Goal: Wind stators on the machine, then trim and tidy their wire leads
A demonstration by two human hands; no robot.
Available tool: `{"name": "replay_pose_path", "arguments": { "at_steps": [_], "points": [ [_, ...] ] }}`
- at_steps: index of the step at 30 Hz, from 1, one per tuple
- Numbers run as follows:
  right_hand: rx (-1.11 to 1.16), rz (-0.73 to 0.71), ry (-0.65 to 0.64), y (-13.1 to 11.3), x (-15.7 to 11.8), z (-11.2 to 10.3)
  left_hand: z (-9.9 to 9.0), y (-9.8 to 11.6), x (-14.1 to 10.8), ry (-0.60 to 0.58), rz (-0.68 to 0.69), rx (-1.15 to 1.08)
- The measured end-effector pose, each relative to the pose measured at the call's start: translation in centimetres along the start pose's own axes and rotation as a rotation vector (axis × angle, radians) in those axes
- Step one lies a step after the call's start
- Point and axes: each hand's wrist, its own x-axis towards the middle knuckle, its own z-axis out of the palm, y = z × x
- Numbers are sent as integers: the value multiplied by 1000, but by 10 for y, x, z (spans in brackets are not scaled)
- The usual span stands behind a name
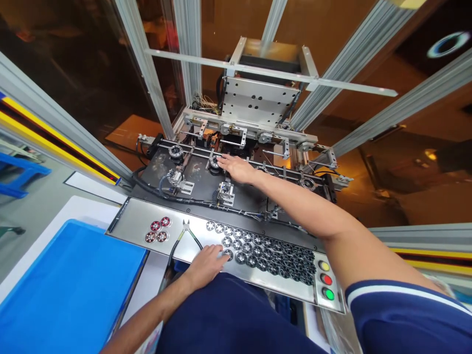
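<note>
My right hand (238, 168) reaches into the machine, its fingertips on a round black part (215, 164) seated on the second station from the left. My left hand (207, 265) lies at the front edge of the metal tray (136, 216), its fingers bent, the fingertips beside a round black part (227, 254) at the near left end of the rows. Several more black ring parts (273, 255) are laid out to the right. Green-handled cutters (186, 227) rest open just beyond my left hand. Several red-rimmed discs (155, 225) sit on the tray's left side.
Yellow, red and green buttons (326, 279) are at the tray's right end. A blue bin (73, 285) stands at the left. Aluminium posts (147, 69) and a crossbar (273, 73) frame the machine; small clamps (177, 179) and cables stand around the stations.
</note>
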Motion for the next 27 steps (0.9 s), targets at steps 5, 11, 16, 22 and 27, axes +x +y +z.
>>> {"name": "replay_pose_path", "arguments": {
  "at_steps": [5,11,16,22,27],
  "points": [
    [4,23,52,-6,4,-8,6,-8,-3,99,-57,-76],
    [250,-112,551,-69,-72,-27,-34,-5,-22,319,-180,-292],
    [686,-433,498,-149,-165,-2,-92,25,-38,378,-145,-660],
    [712,-281,681,-183,-189,13,-103,59,-29,455,-137,-1004],
    [800,-87,752,-188,-193,17,-97,70,-20,485,-232,-1119]
  ]
}}
